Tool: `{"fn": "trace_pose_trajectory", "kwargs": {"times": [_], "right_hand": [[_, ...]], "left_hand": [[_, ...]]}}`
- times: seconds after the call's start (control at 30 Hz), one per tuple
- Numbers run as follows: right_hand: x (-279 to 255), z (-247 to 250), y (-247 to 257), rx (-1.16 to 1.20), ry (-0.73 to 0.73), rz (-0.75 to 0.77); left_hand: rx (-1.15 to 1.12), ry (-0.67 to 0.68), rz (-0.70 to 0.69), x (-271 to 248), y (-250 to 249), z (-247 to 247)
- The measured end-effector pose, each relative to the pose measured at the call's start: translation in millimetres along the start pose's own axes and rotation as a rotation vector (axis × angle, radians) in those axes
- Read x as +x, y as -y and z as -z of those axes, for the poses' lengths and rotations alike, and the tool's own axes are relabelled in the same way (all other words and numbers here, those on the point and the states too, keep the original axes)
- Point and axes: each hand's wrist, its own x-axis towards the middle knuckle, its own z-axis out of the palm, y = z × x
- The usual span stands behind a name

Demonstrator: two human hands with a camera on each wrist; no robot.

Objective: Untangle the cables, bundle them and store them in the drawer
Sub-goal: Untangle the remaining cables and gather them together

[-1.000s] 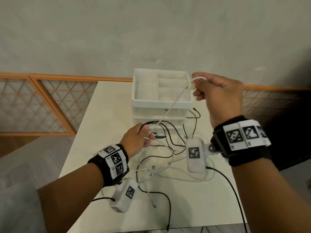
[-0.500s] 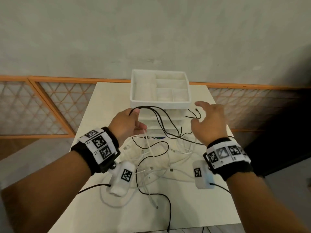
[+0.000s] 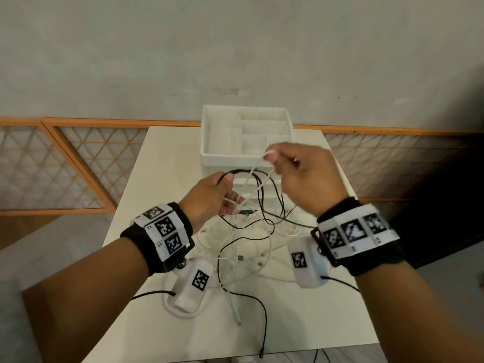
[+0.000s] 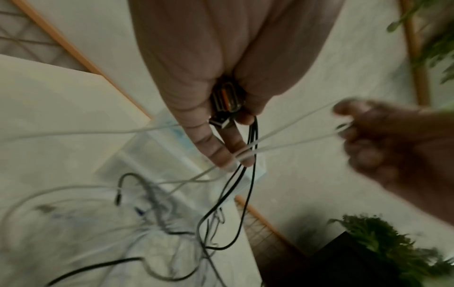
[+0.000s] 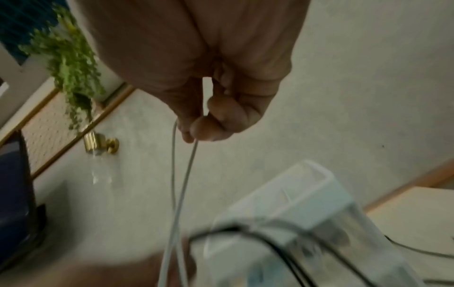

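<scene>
A tangle of black and white cables [image 3: 251,239] lies on the white table [image 3: 301,323] in front of a white drawer unit [image 3: 227,158] with an open-top tray. My left hand [image 3: 212,197] is raised over the tangle and grips a black cable [image 3: 243,171] with its connector [image 4: 224,101] in the palm; a white cable [image 4: 248,153] runs between its fingertips. My right hand [image 3: 303,176] is higher, in front of the drawer unit, and pinches a loop of that white cable [image 3: 258,171] between thumb and forefinger [image 5: 194,134].
Loose cable ends [image 3: 238,318] trail toward the table's near edge. An orange-framed lattice panel [image 3: 60,163] runs behind the table. A green plant [image 4: 383,246] and a dark object stand to the right, off the table.
The right hand, open half a second ago, has taken a loop of white cable and lifted it. The left hand has stayed on the black cable and risen slightly.
</scene>
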Motion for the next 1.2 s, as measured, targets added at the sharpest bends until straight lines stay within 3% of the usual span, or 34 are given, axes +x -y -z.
{"fn": "trace_pose_trajectory", "kwargs": {"times": [0.17,0.33,0.47,0.57,0.73,0.9,1.03,1.2], "right_hand": [[30,42,-3,0.020,-0.392,0.019],[33,50,-42,-0.051,-0.516,-0.103],[20,40,-81,-0.110,-0.384,-0.375],[14,35,-81,0.002,-0.387,-0.476],[35,50,-52,0.188,-0.509,-0.297],[43,48,-50,0.120,-0.416,-0.292],[42,35,-71,0.059,-0.348,-0.301],[46,33,-90,0.177,-0.178,-0.232]], "left_hand": [[0.121,0.002,0.070,0,34,11],[0.074,-0.051,0.083,1,33,25],[-0.011,-0.080,-0.027,2,1,29],[0.056,-0.068,-0.100,9,-16,33],[0.428,-0.024,-0.041,15,17,43],[0.688,0.005,0.015,9,48,50],[0.570,-0.033,0.051,5,53,52],[0.284,-0.090,0.095,4,40,46]]}}
